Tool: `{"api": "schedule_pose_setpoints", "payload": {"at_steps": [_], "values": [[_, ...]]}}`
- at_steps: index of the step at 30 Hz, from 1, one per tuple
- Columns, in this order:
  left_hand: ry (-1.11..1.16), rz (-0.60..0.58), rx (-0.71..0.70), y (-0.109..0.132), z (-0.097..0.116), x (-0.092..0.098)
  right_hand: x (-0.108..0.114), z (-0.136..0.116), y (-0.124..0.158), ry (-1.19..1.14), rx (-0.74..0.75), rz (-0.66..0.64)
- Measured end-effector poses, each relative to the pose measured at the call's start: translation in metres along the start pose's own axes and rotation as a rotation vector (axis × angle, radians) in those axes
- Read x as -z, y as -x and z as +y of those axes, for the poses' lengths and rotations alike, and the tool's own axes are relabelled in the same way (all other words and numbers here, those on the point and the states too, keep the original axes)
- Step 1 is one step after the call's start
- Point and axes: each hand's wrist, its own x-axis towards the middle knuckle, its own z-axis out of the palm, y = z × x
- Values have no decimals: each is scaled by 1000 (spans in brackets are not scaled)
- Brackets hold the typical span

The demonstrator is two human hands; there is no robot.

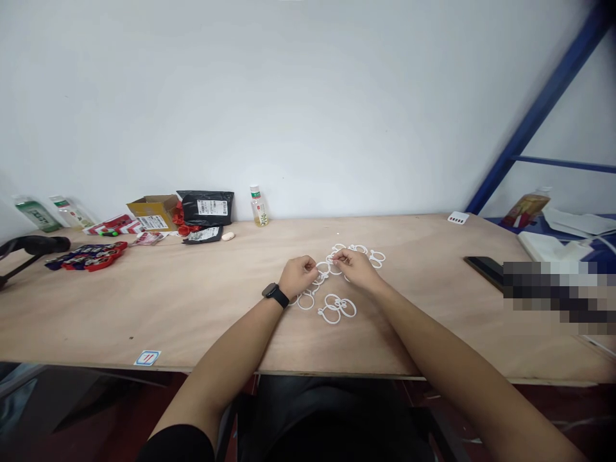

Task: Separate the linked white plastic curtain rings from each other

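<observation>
White plastic rings with small eyelets, like curtain rings, lie on the wooden table. My left hand [298, 274], with a black watch on its wrist, is closed in a pinch at the edge of a white ring [321, 276]. Facing it, my right hand [357, 266] pinches another ring [335, 268] between thumb and fingers. The fingertips partly cover where these rings meet. Several more rings [378, 258] spread out behind and beside my right hand, and a ring [305, 300] lies below my left. Closer to me is a small overlapping group of rings [330, 314].
Along the wall stand a bottle [260, 208], a black parcel [206, 208] and an opened cardboard box [154, 212]. Red and blue items [89, 256] lie at left. On the right are a dark phone [484, 269], a white multi-port charger [458, 218] and a blue frame [534, 115].
</observation>
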Motion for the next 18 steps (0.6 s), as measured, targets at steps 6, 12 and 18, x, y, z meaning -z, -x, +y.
{"api": "schedule_pose_setpoints", "payload": {"at_steps": [6, 12, 18], "values": [[-98, 40, 63, -1, -1, 1, -3, 6, 0, -112, -70, -181], [-133, 40, 92, -1, -5, -1, -2, -1, 6, -163, -85, -379], [-17, 35, 97, -2, -10, -5, -3, -3, 6, -261, -103, -416]]}}
